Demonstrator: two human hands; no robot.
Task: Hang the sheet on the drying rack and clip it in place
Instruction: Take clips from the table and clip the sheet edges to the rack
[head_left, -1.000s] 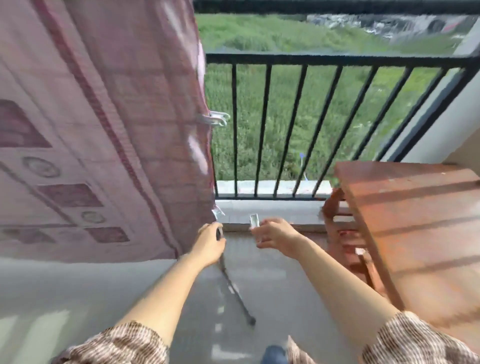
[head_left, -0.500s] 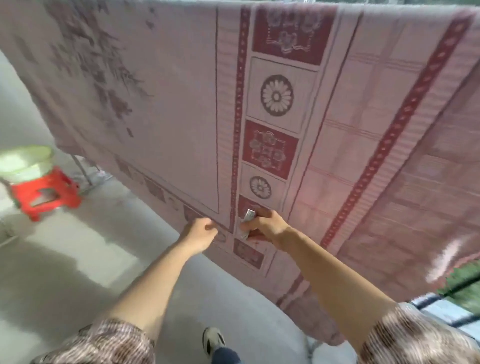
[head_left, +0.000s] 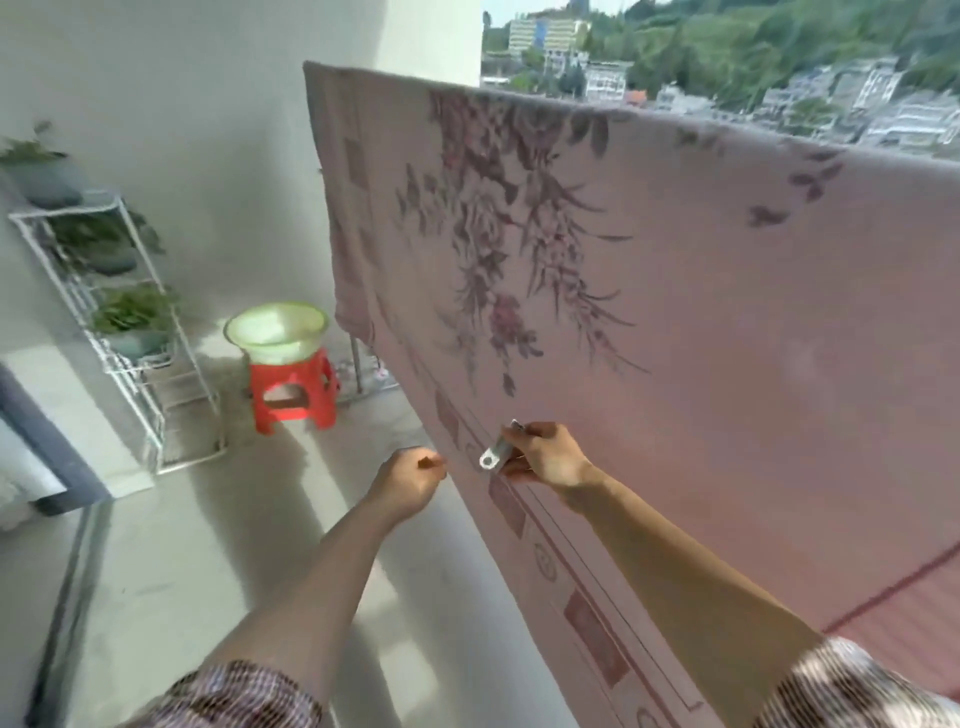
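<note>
A pink sheet (head_left: 701, 322) with a dark flower print and a patterned border hangs over the drying rack and fills the right half of the view. The rack is hidden except for one leg (head_left: 356, 366) below the sheet's left end. My right hand (head_left: 545, 457) holds a metal clip (head_left: 497, 451) in front of the sheet's lower border. My left hand (head_left: 410, 480) is curled into a loose fist just left of the sheet's hem, and I cannot tell whether it pinches anything.
A red plastic stool (head_left: 292, 392) carries a pale green basin (head_left: 278, 330) at the sheet's left end. A white wire shelf (head_left: 130, 332) with potted plants stands against the left wall. Bare concrete floor (head_left: 218, 545) lies under my arms.
The view has swung left along the sheet, from the railing end to the far end by the stool. My right hand still holds the clip. Both hands stay close together.
</note>
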